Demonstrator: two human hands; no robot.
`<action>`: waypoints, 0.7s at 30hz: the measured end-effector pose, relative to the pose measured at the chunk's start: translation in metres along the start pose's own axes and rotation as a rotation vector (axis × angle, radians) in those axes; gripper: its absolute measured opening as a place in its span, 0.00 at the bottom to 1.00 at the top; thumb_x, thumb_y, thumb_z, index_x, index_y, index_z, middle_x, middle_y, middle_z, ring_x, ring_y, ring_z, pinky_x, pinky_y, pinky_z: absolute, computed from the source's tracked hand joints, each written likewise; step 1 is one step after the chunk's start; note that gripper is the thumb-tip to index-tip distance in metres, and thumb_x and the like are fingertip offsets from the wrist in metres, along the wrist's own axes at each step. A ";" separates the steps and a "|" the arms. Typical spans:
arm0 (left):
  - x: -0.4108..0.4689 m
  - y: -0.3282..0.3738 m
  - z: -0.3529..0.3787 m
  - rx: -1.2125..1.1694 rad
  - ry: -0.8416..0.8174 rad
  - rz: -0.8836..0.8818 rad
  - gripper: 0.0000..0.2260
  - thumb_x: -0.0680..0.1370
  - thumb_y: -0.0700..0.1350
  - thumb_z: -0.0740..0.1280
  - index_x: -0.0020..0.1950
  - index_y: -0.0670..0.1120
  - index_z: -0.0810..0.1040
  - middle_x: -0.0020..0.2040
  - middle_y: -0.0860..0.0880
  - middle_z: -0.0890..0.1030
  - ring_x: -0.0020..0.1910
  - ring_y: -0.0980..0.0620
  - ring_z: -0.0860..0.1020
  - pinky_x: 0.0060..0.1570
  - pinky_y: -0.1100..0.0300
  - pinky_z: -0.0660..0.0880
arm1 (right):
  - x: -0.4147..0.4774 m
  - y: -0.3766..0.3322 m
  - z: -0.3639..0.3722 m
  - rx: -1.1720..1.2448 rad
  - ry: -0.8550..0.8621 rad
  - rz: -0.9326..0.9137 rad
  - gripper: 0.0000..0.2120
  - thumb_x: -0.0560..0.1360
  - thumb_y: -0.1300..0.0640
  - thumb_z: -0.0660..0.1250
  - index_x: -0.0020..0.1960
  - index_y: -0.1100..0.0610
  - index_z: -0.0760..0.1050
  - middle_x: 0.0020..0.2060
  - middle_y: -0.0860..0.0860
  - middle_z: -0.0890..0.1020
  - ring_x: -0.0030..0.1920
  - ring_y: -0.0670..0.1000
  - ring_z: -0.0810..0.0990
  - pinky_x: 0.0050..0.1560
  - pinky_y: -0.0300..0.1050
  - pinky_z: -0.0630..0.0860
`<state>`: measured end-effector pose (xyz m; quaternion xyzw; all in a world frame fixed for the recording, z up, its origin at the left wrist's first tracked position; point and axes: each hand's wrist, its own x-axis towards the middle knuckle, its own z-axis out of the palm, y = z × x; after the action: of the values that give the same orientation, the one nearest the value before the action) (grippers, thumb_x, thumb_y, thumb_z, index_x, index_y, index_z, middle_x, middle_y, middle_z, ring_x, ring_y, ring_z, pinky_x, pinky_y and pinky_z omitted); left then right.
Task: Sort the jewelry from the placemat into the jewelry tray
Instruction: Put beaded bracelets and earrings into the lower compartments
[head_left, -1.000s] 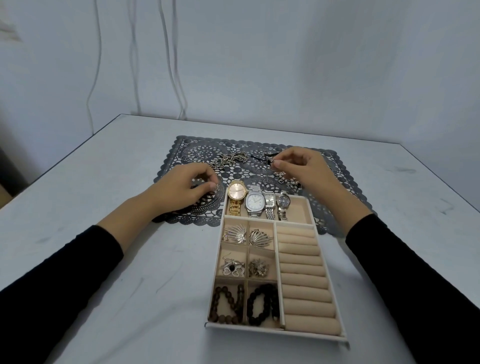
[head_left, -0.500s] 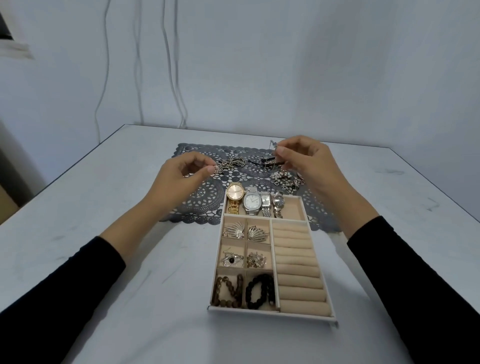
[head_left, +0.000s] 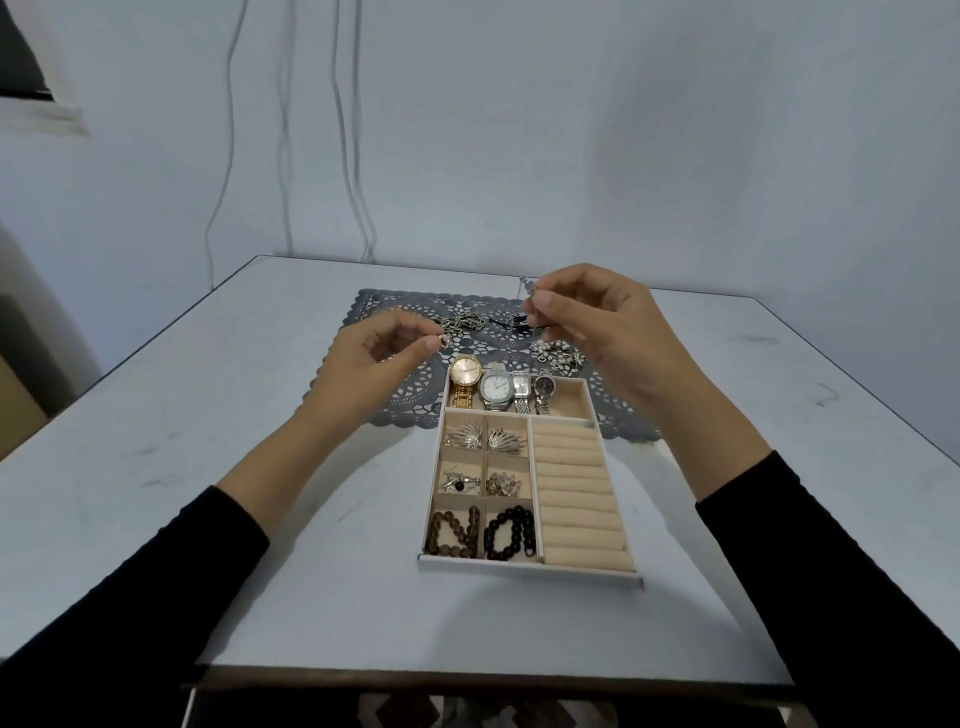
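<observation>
Currently, in the head view, both hands have risen from the placemat (head_left: 395, 410) and hang above its near half, where a second ago they were low against it. The left hand (head_left: 374, 364) pinches a small metallic piece (head_left: 443, 340), possibly a ring, between thumb and forefinger. The right hand (head_left: 597, 332) is closed in a pinch on a thin silver item (head_left: 525, 285), too small to identify; whether it links to the left hand's piece cannot be told.

Left on the placemat: a chain cluster (head_left: 460, 325) at the far left, a dark piece (head_left: 517, 322) at the centre, and a pearl strand (head_left: 558, 353) just beyond the tray's far rim.

The jewelry tray (head_left: 530, 567) sits near of the placemat, overlapping its near edge. Watches (head_left: 498, 387) fill the far compartment, brooches, earrings and bead bracelets the left cells; the ring rolls (head_left: 576, 499) on the right are bare.

Judgement: both picks are complete, and carrying to the tray is next, probably the ring rolls. Sorting is well advanced but unfinished.
</observation>
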<state>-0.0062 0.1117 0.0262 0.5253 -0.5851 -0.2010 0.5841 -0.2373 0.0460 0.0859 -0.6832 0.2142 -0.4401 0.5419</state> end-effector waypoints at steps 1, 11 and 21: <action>-0.002 -0.001 -0.001 0.007 -0.003 -0.002 0.04 0.76 0.43 0.72 0.49 0.52 0.83 0.46 0.44 0.83 0.45 0.49 0.80 0.47 0.58 0.78 | -0.003 -0.001 0.001 -0.007 -0.020 -0.002 0.04 0.74 0.64 0.68 0.49 0.60 0.79 0.44 0.57 0.83 0.45 0.52 0.80 0.47 0.43 0.77; -0.011 -0.001 0.002 -0.008 -0.032 -0.005 0.04 0.76 0.42 0.72 0.49 0.49 0.83 0.43 0.51 0.83 0.42 0.56 0.79 0.43 0.66 0.75 | -0.027 0.004 0.007 -0.045 -0.150 0.066 0.07 0.70 0.61 0.70 0.48 0.60 0.80 0.41 0.55 0.83 0.43 0.52 0.81 0.45 0.43 0.78; -0.011 -0.004 0.002 -0.017 -0.061 0.013 0.05 0.76 0.42 0.71 0.50 0.50 0.83 0.44 0.52 0.83 0.44 0.55 0.80 0.45 0.65 0.76 | -0.032 0.014 0.006 0.080 -0.230 0.120 0.07 0.68 0.62 0.70 0.46 0.59 0.79 0.39 0.54 0.83 0.41 0.52 0.81 0.41 0.38 0.78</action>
<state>-0.0090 0.1187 0.0176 0.5103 -0.6042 -0.2182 0.5718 -0.2466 0.0695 0.0613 -0.6928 0.1734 -0.3337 0.6153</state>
